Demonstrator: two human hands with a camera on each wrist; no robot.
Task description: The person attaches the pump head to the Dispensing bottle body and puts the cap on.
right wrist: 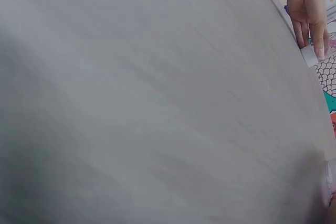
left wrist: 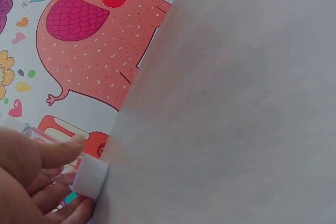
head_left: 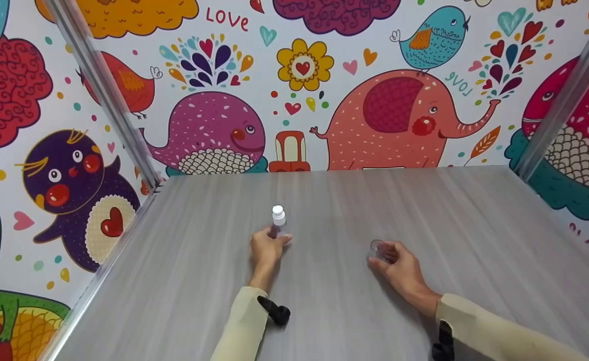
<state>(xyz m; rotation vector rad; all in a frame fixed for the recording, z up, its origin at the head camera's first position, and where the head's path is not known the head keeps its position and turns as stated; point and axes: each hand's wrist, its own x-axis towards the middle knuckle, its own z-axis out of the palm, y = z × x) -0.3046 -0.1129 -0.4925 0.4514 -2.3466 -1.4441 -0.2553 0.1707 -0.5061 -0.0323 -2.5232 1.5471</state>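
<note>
My left hand (head_left: 265, 249) grips a small bottle (head_left: 278, 216) with a clear body and white cap, left of the table's middle. In the left wrist view the thumb and fingers go round the clear part, and the white cap (left wrist: 91, 177) is right at the tabletop. Off to the right, my right hand (head_left: 400, 264) pinches a small clear round cup (head_left: 375, 250) between thumb and fingers, its rim facing the bottle's side. The right wrist view catches only a sliver of the cup (right wrist: 330, 176) at its edge; the fingers hide part of each thing.
A grey wood-grain table (head_left: 329, 301) lies under both hands. Walls with cartoon animals (head_left: 389, 125) stand at its back and sides, with metal posts (head_left: 105, 95) at the corners. Black wrist cameras (head_left: 275, 312) sit on the sleeves.
</note>
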